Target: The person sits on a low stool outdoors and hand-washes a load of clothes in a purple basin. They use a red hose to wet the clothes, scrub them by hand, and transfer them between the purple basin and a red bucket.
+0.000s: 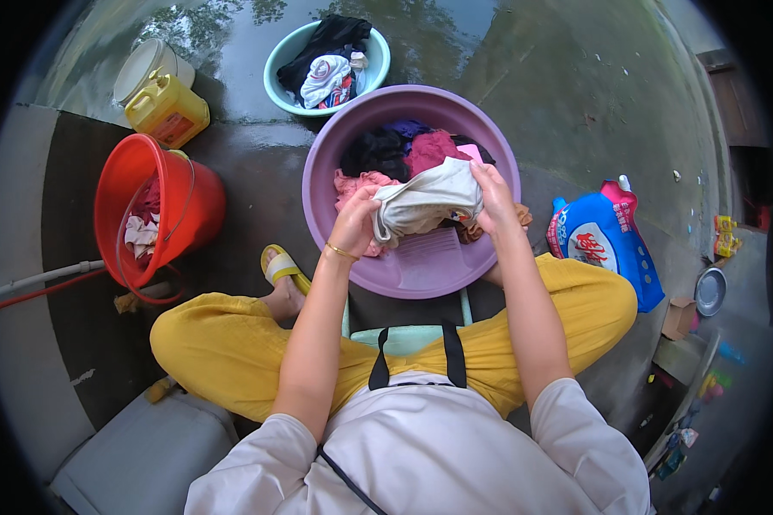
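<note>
A wet white garment [428,196] is stretched between my left hand [355,222] and my right hand [495,198], above a large purple plastic basin [319,158]. Each hand pinches one side of the cloth. The basin holds black clothes [375,153], a dark pink garment [435,151], a light pink one [361,185] and a brown cloth [471,233] near my right hand. Below the white garment, a ribbed washboard surface [428,257] shows at the basin's near side. A pink block [470,152], perhaps soap, lies partly hidden behind the garment.
Beyond the basin stands a light green basin [269,77] of clothes. At left are a red bucket [196,215] with clothes, a yellow jug [167,109] and a lidded white bucket [145,67]. A blue detergent bag [602,238] lies by my right knee. The concrete floor [554,109] is wet.
</note>
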The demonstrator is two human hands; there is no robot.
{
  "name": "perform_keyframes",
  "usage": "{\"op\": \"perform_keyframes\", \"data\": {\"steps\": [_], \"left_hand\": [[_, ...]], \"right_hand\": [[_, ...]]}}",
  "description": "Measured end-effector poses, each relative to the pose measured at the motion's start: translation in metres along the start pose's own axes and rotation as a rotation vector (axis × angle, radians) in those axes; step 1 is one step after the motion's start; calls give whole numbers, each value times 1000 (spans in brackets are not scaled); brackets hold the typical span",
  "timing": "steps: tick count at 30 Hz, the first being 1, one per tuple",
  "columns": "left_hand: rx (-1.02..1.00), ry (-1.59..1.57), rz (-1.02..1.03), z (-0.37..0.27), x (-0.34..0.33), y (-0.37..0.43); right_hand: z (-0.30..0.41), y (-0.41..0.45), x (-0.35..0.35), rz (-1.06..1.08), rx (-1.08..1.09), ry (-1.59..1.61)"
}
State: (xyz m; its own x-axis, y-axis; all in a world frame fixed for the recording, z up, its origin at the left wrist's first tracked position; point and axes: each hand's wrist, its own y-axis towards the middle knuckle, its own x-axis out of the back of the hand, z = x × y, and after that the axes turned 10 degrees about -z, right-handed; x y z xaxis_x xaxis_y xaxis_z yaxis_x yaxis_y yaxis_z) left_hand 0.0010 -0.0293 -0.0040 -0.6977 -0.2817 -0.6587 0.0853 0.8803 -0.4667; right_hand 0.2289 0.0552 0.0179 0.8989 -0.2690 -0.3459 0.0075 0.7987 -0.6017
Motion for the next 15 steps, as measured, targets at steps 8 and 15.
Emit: {"op": "perform_keyframes", "data": {"steps": [8, 15], "left_hand": [[-47, -456, 65, 56, 9, 8], [-132, -124, -475, 38, -12, 14]], "right_hand": [[-73, -85, -81, 108, 1169, -989], [-66, -63, -91, 10, 878, -781]]}}
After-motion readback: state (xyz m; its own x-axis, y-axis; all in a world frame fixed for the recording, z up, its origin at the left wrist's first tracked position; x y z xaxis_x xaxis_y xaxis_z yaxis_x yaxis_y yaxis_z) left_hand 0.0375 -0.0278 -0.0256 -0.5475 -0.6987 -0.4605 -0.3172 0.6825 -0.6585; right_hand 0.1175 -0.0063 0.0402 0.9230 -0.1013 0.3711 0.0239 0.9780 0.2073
